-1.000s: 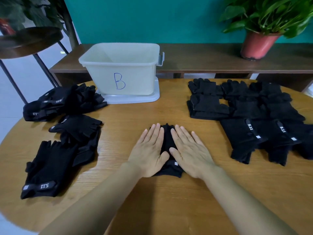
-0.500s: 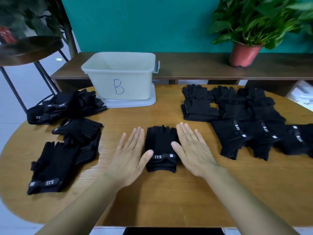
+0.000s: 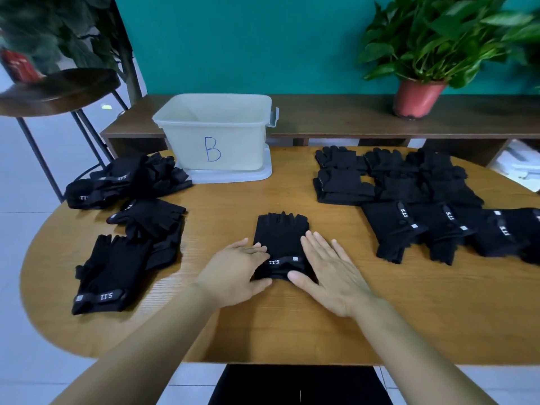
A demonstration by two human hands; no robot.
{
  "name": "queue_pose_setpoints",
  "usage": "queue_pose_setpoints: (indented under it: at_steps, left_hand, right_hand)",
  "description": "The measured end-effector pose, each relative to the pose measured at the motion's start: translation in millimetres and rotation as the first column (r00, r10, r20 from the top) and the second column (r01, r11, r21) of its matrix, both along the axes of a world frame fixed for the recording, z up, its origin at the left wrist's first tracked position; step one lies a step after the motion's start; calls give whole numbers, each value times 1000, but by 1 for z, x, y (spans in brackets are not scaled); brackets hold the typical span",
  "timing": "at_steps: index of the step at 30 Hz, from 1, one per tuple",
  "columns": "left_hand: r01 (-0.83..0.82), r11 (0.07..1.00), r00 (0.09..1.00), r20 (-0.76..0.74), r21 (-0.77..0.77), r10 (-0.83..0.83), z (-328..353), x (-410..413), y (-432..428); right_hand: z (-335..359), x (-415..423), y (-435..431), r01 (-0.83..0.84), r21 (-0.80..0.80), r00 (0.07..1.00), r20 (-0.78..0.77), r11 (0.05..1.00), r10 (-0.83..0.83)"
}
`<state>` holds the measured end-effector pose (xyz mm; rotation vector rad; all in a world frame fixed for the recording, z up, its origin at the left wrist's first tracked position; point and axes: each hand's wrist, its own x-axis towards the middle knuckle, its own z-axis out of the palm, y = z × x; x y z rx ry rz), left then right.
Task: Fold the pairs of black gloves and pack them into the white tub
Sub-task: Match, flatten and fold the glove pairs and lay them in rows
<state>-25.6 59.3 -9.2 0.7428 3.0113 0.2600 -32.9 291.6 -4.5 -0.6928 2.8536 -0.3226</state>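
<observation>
Gloves (image 3: 280, 235) partly under right hand (image 3: 330, 273).

1 tub (image 3: 233, 141), 2 hands (image 3: 233, 273) (image 3: 330, 276), 1 tbl (image 3: 292, 331)

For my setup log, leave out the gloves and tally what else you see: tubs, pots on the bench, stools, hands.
Tubs: 1
Pots on the bench: 1
Stools: 1
Hands: 2, left hand and right hand
Total: 5
</observation>
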Motion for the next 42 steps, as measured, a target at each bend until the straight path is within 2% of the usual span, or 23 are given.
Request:
queue_pose_setpoints:
  at_steps: [3, 8, 10, 14, 16, 18, 21, 23, 26, 31, 35, 38, 42]
  left_hand:
    - [14, 999, 997, -82, 46, -10, 2, 4, 2]
    - [-25, 996, 989, -146, 84, 37, 9, 22, 13]
    - [-37, 991, 993, -110, 128, 52, 12, 28, 16]
    - [-33, 988, 992, 128, 151, 13, 12, 32, 10]
    - [-66, 972, 990, 140, 226, 34, 8, 32, 10]
    - [-136, 906, 987, 130, 401, 91, 2, 26, 12]
    - [-309, 737, 944, 286, 601, 163, -1, 11, 15]
    - [-389, 653, 915, 354, 650, 192, -3, 2, 17]
    - [-466, 614, 884, 357, 637, 301, -7, -8, 21]
    - [-580, 551, 808, 342, 600, 479, -12, -19, 33]
    - [-641, 543, 748, 281, 543, 602, -11, -21, 42]
    - [-642, 542, 738, 243, 542, 630, -8, -19, 48]
    - [-630, 483, 735, 264, 609, 625, -2, -11, 49]
  right_hand:
    - [1, 15, 6, -15, -9, 995, -99, 1000, 14]
    - [-4, 24, 0, -51, -179, 974, -227, 983, 9]
    - [-6, 25, 0, -18, -258, 971, -236, 966, -45]
    - [-8, 26, 7, 158, -433, 974, -79, 888, -212]
    - [-8, 23, 8, 212, -470, 971, 4, 857, -238]
    - [-5, 18, 8, 263, -542, 963, 92, 798, -255]
    - [-1, 8, 7, 348, -639, 935, 188, 686, -299]
    - [2, 1, 5, 391, -645, 917, 212, 656, -339]
    - [6, -8, 1, 469, -598, 881, 263, 650, -394]
    - [2, -22, -2, 548, -626, 833, 347, 554, -432]
    - [5, -24, -8, 600, -519, 791, 270, 609, -549]
    - [7, -23, -16, 622, -459, 769, 202, 635, -607]
    - [10, -19, -17, 650, -499, 744, 266, 573, -613]
